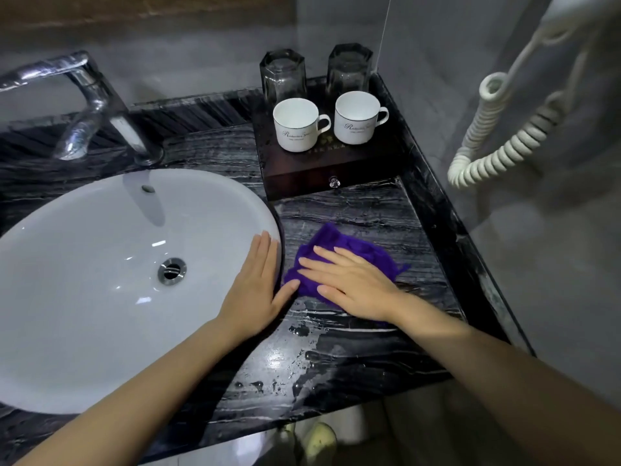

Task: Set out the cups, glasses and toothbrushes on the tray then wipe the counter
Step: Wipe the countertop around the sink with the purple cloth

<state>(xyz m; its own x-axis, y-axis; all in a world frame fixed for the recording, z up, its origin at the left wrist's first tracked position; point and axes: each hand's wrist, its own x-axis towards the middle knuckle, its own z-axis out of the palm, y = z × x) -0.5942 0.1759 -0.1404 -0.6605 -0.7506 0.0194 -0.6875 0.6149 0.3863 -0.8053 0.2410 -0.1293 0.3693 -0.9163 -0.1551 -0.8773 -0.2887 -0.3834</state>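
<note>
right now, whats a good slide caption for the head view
Right hand presses a purple cloth on the wet black counter; left hand rests on the sink rim.

grey walls (208, 45) | white basin (84, 264) — chrome tap (84, 105) | coiled white cord (497, 129) — right wall

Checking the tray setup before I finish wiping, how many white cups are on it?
2. The left cup and the right cup stand side by side at the front of the tray, each before an upturned glass. Nothing seems hidden behind them.
</note>
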